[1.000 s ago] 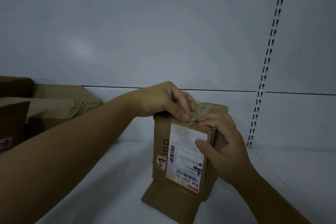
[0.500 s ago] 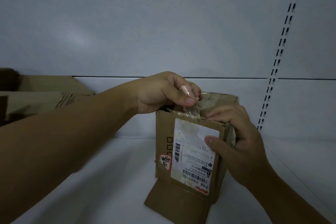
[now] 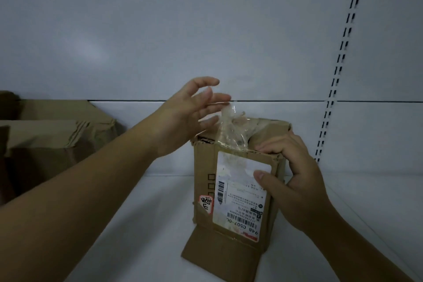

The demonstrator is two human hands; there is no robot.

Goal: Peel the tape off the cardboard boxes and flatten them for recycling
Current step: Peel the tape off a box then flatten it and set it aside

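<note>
Right hand [image 3: 295,181] grips box [image 3: 203,167]; tape [image 3: 231,130] upright — cardboard pile [image 3: 45,139] at left.

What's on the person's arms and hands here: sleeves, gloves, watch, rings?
Nothing worn that shows. Left hand and right hand are bare, no gloves; no rings visible, though the left is motion-blurred. The left forearm and right forearm are bare to the frame edge: no cuff, watch or band.

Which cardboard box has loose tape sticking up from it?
The upright box with the white shipping label, gripped by the right hand; clear tape stands up from its top. The boxes at the left show none.
</note>
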